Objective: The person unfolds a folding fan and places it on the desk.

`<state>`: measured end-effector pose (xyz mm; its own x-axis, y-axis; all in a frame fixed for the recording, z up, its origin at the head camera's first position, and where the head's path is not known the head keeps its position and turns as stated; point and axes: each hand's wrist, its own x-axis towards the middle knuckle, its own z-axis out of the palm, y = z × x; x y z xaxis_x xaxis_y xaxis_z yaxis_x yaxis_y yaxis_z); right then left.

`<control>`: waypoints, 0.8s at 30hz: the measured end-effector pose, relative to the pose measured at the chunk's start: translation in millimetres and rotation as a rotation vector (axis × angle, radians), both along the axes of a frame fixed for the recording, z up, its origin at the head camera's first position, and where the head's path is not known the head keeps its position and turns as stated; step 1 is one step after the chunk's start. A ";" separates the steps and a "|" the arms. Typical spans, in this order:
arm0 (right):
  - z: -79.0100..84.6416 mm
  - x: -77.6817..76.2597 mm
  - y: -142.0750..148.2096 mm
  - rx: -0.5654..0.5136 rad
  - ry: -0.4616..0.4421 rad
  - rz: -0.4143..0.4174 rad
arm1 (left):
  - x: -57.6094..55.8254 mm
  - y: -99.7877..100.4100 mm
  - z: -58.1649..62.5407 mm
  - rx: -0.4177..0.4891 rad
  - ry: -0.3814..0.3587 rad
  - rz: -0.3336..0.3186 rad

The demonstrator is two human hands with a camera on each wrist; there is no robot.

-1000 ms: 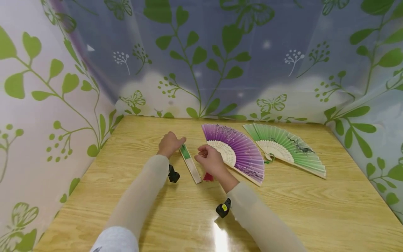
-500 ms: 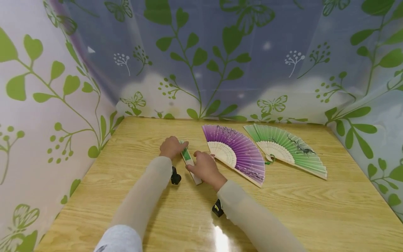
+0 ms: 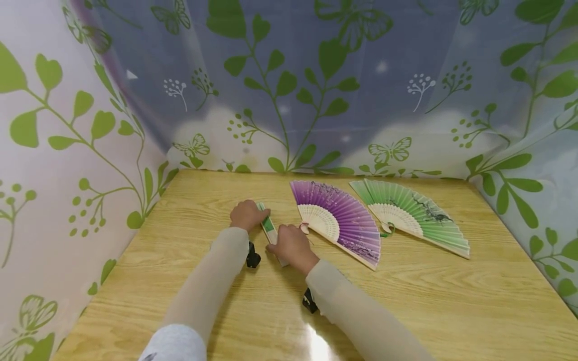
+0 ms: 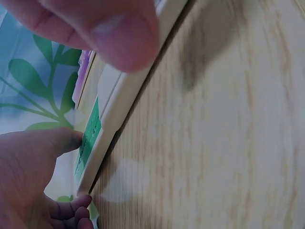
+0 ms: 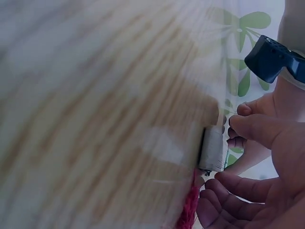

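Green-and-cream folded hand fan (image 3: 270, 231) lies slantwise on the wood-grain desk (image 3: 117, 301), under both hands; L hand (image 3: 248, 214) pinches its far end, thumb on the green fabric (image 4: 88, 140); R hand (image 3: 292, 245) is bent over its near half, thumb at the L edge; can't tell if those fingers grip or only touch; red tassel (image 5: 187, 207) on desk by near end; spread purple fan (image 3: 347, 215) near R hand, on its R side; spread green fan (image 3: 406, 200) farther R, w/ dark print; leaf-print backdrop (image 3: 280, 90) behind.
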<state>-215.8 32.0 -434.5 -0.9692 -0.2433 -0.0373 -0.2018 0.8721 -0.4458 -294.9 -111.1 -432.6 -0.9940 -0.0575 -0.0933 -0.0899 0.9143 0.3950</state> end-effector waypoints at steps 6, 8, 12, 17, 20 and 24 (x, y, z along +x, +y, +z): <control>-2.6 0.6 -0.2 0.028 -0.018 -0.024 | -0.6 1.2 -3.3 -0.021 -0.016 -0.011; -3.6 0.3 -0.4 0.040 -0.020 -0.035 | -0.1 1.7 -3.1 -0.020 -0.017 -0.016; -4.1 -0.2 -0.8 0.050 -0.012 -0.037 | 1.1 1.8 -1.6 -0.021 -0.016 -0.014; -4.0 -0.7 -1.7 0.042 -0.016 -0.035 | 1.3 1.7 -0.1 -0.046 -0.011 -0.010; -4.3 -1.0 -1.9 0.026 -0.023 -0.047 | 0.1 2.1 -0.3 -0.057 -0.006 -0.009; -2.4 -0.7 -1.9 -0.027 -0.045 -0.073 | -1.9 2.6 0.3 -0.020 0.003 0.012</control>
